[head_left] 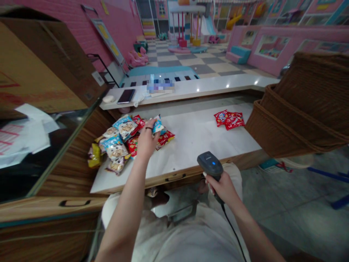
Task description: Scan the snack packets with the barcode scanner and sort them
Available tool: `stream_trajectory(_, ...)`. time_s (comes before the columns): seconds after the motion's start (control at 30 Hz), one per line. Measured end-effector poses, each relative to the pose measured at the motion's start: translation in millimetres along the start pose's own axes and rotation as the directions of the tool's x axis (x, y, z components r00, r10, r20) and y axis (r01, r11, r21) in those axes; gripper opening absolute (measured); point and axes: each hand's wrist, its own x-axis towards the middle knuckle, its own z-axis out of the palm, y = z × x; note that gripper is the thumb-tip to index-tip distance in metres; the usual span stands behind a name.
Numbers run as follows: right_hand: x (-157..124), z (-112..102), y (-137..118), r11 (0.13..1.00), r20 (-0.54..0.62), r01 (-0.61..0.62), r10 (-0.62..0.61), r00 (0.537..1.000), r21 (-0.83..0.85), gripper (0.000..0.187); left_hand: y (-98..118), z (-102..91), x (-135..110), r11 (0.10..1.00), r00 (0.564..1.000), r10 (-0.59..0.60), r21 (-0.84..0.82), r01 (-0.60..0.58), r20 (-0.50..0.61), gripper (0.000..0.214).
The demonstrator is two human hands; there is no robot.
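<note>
My left hand (148, 140), with a dark ring on one finger, reaches into a heap of snack packets on the white desk (188, 134). Its fingers are closed on a blue and white snack packet (157, 124) at the heap's right side. Around it lie blue and white packets (116, 146), red packets (165, 139) and a yellow packet (94, 155). Low at the desk's front edge, my right hand (222, 185) grips a dark barcode scanner (209, 163). A blue light glows on the scanner, and its cable runs down over my lap. Two red packets (231, 119) lie apart, on the right.
Woven brown baskets (302, 105) stand at the right end of the desk. Along the raised back ledge (212, 85) are a phone (126, 96) and a blurred-out blue package (160, 86). A large cardboard box (46, 62) rises at the left. Beyond is a play area.
</note>
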Motion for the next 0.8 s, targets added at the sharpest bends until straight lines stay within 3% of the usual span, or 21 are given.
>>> stream_trajectory(0.1, -0.4, 0.2, -0.3, 1.0, 0.006, 0.009, -0.009, 1.0, 0.013, 0.038, -28.9, -9.8, 13.9, 0.982, 0.99, -0.017, 0.19, -0.011, 0.141, 0.058)
stream_trajectory(0.2, 0.1, -1.8, 1.2, 1.0, 0.003, 0.005, -0.005, 1.0, 0.014, 0.038, -41.7, -4.3, 14.7, 0.968, 0.976, -0.051, 0.253, -0.003, 0.21, 0.079)
stream_trajectory(0.3, 1.8, -5.4, 5.2, 1.0, -0.019, -0.005, 0.006, 1.0, 0.013, 0.037, -30.0, 9.8, 12.2, 0.963, 0.996, -0.001, 0.268, -0.024, 0.091, 0.078)
stream_trajectory(0.4, 4.0, -11.9, 10.3, 0.999, -0.041, -0.022, 0.023, 0.999, 0.031, 0.034, 0.6, 35.0, 14.4, 0.98, 0.994, 0.112, 0.165, -0.113, 0.018, 0.063)
stream_trajectory(0.57, 8.4, -30.4, 20.6, 0.998, -0.09, -0.052, 0.056, 0.994, 0.038, 0.032, 62.9, 113.0, 22.8, 0.962, 0.95, 0.271, -0.082, -0.261, 0.152, 0.064)
stream_trajectory(0.7, 12.6, -48.2, 33.0, 0.993, -0.151, -0.114, 0.117, 0.981, 0.032, 0.031, 111.8, 192.7, 33.1, 0.915, 0.864, 0.397, -0.214, -0.343, 0.31, 0.065)
stream_trajectory(0.8, 16.8, -61.3, 41.6, 0.992, -0.18, -0.12, 0.125, 0.976, 0.035, 0.031, 149.6, 247.4, 48.9, 0.897, 0.791, 0.442, -0.204, -0.391, 0.424, 0.069)
